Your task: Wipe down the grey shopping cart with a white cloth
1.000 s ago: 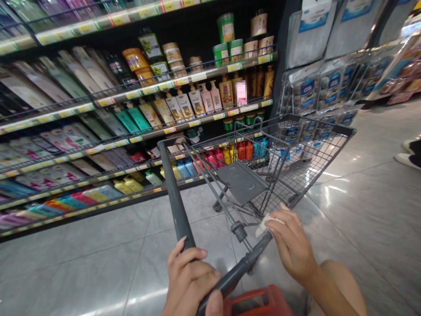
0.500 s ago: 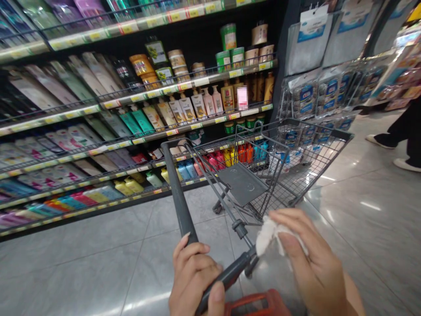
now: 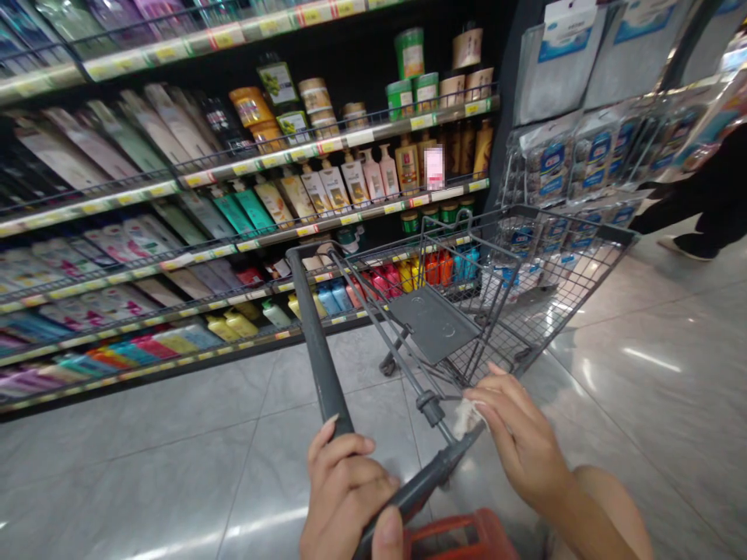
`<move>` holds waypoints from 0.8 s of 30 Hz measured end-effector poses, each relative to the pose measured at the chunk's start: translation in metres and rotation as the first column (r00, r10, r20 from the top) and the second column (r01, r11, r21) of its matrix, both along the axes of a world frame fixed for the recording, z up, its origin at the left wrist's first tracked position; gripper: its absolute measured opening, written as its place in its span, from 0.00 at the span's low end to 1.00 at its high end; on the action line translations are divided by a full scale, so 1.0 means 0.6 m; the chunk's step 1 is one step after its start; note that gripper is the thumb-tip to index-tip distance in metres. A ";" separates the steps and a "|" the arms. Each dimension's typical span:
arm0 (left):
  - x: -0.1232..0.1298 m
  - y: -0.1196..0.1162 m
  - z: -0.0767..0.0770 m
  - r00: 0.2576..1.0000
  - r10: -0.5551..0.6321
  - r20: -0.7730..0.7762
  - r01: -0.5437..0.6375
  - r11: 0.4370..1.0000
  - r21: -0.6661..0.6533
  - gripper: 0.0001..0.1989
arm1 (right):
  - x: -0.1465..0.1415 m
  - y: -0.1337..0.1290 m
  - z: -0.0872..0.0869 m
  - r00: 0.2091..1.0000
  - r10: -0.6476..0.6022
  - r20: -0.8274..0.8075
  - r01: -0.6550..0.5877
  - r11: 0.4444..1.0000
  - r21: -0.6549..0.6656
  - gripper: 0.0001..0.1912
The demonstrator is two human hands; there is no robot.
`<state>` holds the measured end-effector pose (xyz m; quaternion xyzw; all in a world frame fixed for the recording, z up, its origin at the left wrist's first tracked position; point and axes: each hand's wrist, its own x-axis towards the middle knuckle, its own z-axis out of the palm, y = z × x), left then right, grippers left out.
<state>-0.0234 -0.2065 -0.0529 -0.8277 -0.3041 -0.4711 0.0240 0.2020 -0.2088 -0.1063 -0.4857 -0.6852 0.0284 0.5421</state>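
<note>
My left hand (image 3: 353,491) is wrapped round the grey handlebar of the shopping cart (image 3: 318,334). Between the thumb and fingers of my right hand (image 3: 519,435) is a crumpled white tissue (image 3: 468,418). The tissue is at the right end of the handlebar, where the bar bends into the frame; whether it presses on the bar I cannot tell for sure. The wire basket with its grey child-seat flap (image 3: 435,324) extends ahead to the right, and no goods show inside. A red plastic piece (image 3: 464,537) lies below the handlebar, partly cut off by the lower edge.
Shelves of bottles and jars (image 3: 332,187) run along the left and ahead. Packaged scrubbers (image 3: 545,167) and clear bags (image 3: 557,66) hang at the shelf end. A person in dark trousers (image 3: 694,194) is at the right. Glossy grey floor tiles (image 3: 175,467) lie below.
My right hand has moved slightly left with the tissue, closer to the handlebar's end. My left hand keeps its grip. The person at the right has shifted left, nearer the cart's front.
</note>
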 end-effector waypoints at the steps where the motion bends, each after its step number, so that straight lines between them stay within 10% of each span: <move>1: 0.002 0.000 0.000 1.000 0.005 0.009 -0.005 1.000 -0.002 0.06 | 0.004 0.004 -0.005 0.999 -0.022 0.041 0.021 1.000 0.016 0.11; 8: 0.022 0.005 -0.003 0.986 0.035 0.166 -0.035 0.999 -0.006 0.07 | 0.038 0.037 -0.021 0.969 -0.215 0.124 0.207 0.975 0.076 0.10; 13: 0.018 0.004 -0.011 0.981 0.041 0.189 -0.026 0.997 -0.078 0.18 | 0.016 0.010 0.049 0.941 -0.314 -0.126 0.318 0.948 0.013 0.09; 18: 0.031 -0.005 -0.020 0.931 0.140 0.338 -0.084 0.981 -0.174 0.21 | -0.053 -0.047 0.116 0.992 -0.102 -0.072 0.108 0.991 0.076 0.12; 24: 0.041 -0.014 -0.036 0.855 0.128 0.503 -0.020 0.977 -0.215 0.22 | -0.100 -0.036 0.113 0.965 0.122 0.230 -0.165 0.970 0.178 0.11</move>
